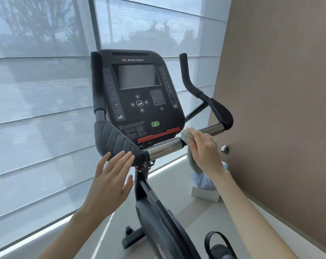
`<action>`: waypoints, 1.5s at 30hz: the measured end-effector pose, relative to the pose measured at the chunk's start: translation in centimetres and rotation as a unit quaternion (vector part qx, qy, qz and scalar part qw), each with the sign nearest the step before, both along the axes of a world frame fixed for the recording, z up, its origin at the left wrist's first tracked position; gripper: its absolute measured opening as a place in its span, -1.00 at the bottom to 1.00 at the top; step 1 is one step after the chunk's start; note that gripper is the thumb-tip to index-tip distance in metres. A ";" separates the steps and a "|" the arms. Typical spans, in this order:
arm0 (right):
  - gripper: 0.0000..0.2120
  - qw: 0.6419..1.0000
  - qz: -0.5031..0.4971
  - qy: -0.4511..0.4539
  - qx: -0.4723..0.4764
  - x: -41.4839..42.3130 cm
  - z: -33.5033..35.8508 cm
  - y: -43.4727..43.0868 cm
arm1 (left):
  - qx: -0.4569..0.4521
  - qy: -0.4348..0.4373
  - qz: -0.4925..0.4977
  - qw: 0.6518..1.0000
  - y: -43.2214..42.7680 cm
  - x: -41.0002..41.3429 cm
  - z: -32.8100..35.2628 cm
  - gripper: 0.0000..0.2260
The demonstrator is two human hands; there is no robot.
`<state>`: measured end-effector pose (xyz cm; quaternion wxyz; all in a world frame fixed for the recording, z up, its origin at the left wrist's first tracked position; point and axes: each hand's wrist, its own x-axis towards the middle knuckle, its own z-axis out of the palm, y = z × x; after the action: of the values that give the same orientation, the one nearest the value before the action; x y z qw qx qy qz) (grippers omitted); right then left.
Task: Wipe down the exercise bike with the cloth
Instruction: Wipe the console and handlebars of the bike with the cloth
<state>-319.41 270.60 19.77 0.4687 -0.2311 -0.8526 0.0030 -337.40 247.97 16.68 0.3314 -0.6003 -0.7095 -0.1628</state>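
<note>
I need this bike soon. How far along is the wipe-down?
Done: cannot tell; no surface shows wiping. In hand: the right hand holds the cloth against the handlebar between its chrome sections; the left hand is open by the elbow pad. Probably left: console, frame, pedal.

A thin, half-transparent blind [37,109] with horizontal folds covers the window on the left and in the middle. Through it the dark shape of a tree [33,21] shows at the upper left, and some roofs [158,32], not clear, at the upper middle. A dark vertical post [94,25] divides the glass. On the right is a plain brown wall [279,90]. Low on it sits a small black socket [227,150] with a white plug [223,147] in it. Near the wall, on the pale floor [195,212], stands a white box [205,194] with bluish material [203,179] on top.
</note>
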 end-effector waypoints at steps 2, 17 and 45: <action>-0.68 1.000 -0.016 -0.017 -0.010 2.3 0.5 -2.2 | 0.005 0.000 -0.028 1.000 0.0 0.4 0.4 -0.57; -0.71 0.923 -0.374 -0.071 -0.064 24.0 -2.6 -26.0 | -0.025 -0.037 -0.377 0.925 -3.0 15.7 -2.0 -0.60; -0.70 0.832 -0.528 -0.044 -0.161 59.9 -5.6 -38.5 | -0.108 -0.076 -0.484 0.865 -6.9 57.7 -4.5 -0.58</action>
<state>-259.51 232.10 14.19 0.3168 -0.7185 -0.6079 -0.1178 -279.69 241.04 12.19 0.0890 -0.8860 -0.3665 -0.2698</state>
